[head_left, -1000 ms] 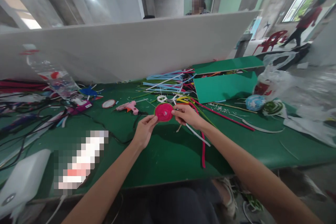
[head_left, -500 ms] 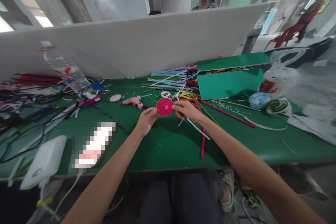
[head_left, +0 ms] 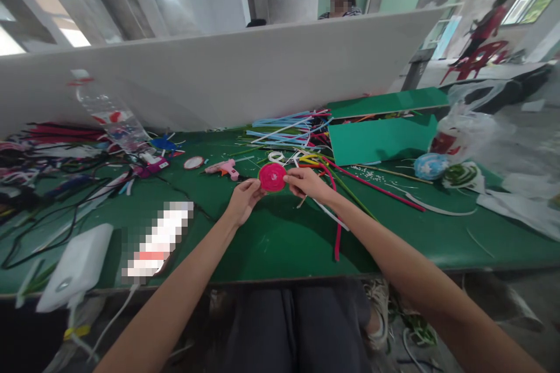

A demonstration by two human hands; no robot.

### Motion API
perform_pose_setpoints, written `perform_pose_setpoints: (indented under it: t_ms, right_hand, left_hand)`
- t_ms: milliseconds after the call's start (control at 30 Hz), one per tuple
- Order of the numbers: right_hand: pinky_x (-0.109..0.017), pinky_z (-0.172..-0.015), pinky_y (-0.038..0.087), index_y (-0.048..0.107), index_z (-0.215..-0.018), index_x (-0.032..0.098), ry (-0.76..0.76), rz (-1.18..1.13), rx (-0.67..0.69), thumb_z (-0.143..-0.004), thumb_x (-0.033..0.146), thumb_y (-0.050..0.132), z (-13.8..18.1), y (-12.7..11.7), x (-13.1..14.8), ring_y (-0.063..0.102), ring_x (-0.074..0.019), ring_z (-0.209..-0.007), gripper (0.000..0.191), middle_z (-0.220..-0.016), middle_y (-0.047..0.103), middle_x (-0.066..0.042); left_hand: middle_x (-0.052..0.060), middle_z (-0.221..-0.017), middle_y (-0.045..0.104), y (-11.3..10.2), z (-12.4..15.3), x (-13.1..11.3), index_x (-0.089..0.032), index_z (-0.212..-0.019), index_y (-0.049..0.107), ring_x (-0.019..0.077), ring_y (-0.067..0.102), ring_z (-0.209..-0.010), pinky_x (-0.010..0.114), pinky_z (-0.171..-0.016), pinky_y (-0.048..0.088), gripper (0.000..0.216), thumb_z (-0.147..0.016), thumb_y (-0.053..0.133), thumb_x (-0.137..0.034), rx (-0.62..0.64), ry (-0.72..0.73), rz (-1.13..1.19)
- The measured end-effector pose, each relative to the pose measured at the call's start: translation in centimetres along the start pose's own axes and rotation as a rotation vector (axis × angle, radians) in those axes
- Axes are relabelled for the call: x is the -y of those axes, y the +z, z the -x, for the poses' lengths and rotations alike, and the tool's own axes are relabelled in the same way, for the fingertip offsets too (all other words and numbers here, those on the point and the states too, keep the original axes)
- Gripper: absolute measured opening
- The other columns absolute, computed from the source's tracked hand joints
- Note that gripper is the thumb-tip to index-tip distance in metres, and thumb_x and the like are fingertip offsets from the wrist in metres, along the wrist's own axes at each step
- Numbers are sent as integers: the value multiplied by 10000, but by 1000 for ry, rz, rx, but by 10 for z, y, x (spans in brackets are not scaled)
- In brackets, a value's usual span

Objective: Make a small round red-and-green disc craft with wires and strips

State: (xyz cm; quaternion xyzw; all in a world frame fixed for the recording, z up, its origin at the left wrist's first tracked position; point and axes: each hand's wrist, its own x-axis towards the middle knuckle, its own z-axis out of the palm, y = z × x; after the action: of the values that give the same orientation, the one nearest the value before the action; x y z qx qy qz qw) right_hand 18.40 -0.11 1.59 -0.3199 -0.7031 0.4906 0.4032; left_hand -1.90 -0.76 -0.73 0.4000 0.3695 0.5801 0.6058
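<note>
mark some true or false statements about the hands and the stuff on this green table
1. The left hand and right hand both pinch the pink disc. True.
2. The right hand holds the glue gun. False: the glue gun lies on the table left of the pink disc, with no hand on it.
3. A clear bottle sits at the left, near the white board. True.
4. The blue ball lies between the two hands. False: it lies far off to the right, on the table.
</note>
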Motion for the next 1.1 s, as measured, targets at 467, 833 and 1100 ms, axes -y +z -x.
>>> perform_pose_setpoints:
  t_ms: [467,833,1100]
  right_hand:
    - [-170,-346,272,439,-677,183,67,-26,3,-861,381,499,1,0,-5,372,-42,-321,277,-443,487,70]
    - [-164,-350,269,423,-653,183,64,-15,-20,-876,326,493,5,-3,0,374,-35,-324,275,-440,495,63]
    - [-158,-333,266,431,-661,181,84,-41,-43,-879,328,493,5,-3,-1,374,-33,-322,270,-455,503,61]
  left_hand:
    - [-5,-673,679,3,4,-3,-158,-751,670,98,628,-616,225,-649,506,293,-532,838,-256,28,-71,49]
    - [-11,-716,667,9,-3,1,-172,-762,672,87,597,-627,213,-609,458,225,-600,803,-256,55,-64,70]
    - [-14,-683,653,10,-7,2,-175,-749,678,89,583,-608,222,-599,443,200,-603,798,-239,55,-63,84]
